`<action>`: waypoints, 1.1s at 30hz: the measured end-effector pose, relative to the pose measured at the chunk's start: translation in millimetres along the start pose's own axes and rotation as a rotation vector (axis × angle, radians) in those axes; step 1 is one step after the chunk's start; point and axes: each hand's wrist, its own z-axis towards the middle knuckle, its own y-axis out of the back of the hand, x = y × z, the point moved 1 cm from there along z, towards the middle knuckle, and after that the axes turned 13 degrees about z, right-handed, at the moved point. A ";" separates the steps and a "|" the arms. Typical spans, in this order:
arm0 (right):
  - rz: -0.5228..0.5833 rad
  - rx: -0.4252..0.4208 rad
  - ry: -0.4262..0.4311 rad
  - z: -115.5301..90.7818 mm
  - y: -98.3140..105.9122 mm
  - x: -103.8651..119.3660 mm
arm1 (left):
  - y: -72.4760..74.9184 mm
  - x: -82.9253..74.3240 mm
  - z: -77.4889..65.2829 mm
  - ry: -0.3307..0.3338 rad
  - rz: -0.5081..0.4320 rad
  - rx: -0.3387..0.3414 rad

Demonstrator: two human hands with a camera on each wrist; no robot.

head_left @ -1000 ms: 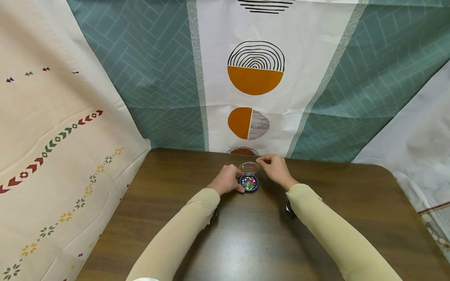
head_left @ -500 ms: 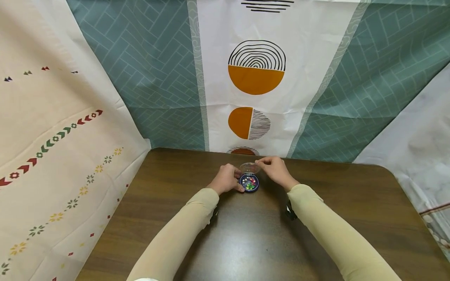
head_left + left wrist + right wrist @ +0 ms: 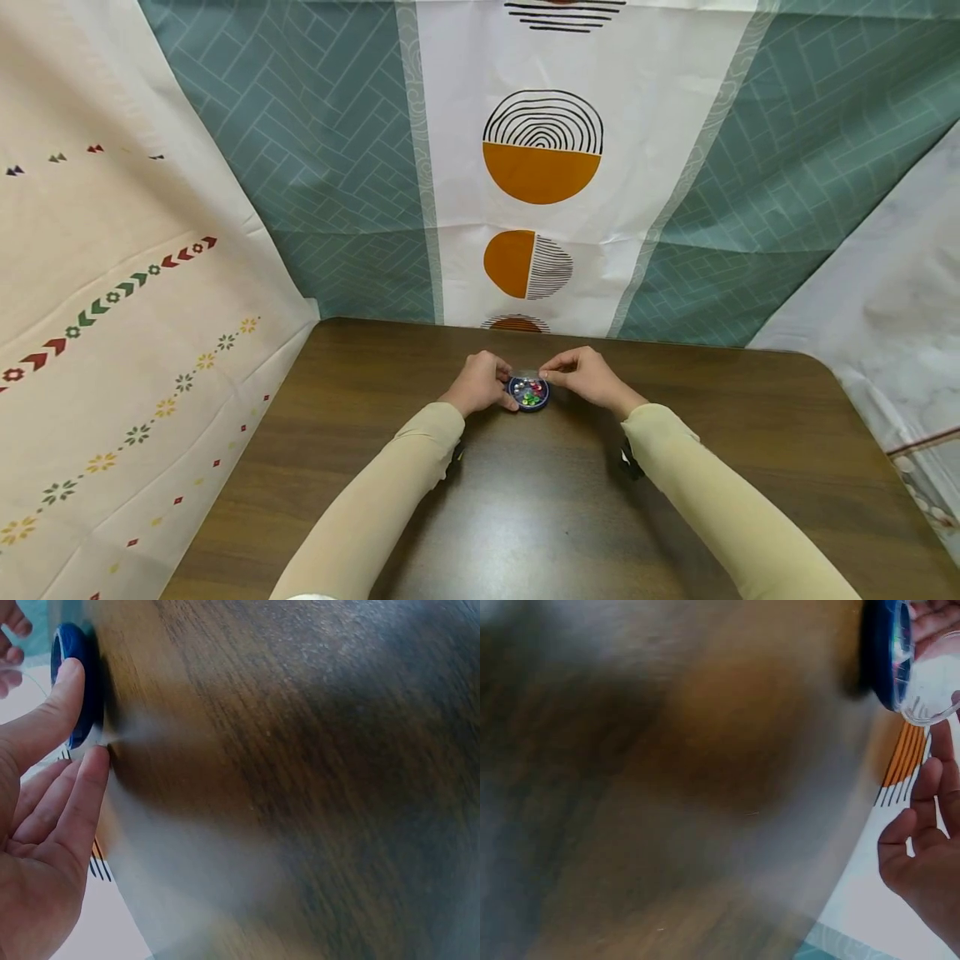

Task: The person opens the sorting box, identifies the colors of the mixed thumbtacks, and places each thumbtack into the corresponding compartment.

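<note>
A small round blue case (image 3: 529,407) lies on the table with red, green and pale shiny bits inside, like gems or beads. Its clear hinged lid (image 3: 524,374) stands raised at the back, seen almost edge-on from above. My left hand (image 3: 480,383) grips the case's left side, the thumb on the near rim and the fingers behind. In the left wrist view, that thumb presses the blue rim (image 3: 90,690). My right hand (image 3: 588,379) pinches the right edge of the lid; in the right wrist view the clear lid (image 3: 934,682) tilts out from the case, its held edge partly cut off.
The brown wooden table (image 3: 517,500) extends all around the case. A patterned cloth (image 3: 360,167) hangs directly behind its back edge, and a cream cloth (image 3: 112,333) hangs along the left side.
My right hand has come in to the lid, taken its edge and tipped it toward me, lowering it over the case. The left hand stays on the case.
</note>
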 end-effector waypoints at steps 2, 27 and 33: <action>-0.014 0.006 0.024 -1.7 -2.8 -2.4 | 0.9 0.4 -0.7 -0.008 0.004 0.000; -0.452 -0.022 0.319 -7.6 -22.4 -2.9 | 12.4 -1.1 -16.1 -0.013 0.525 -0.163; -0.477 -0.029 0.267 -8.6 -25.7 -3.8 | 12.8 -0.5 -15.7 -0.002 0.519 -0.161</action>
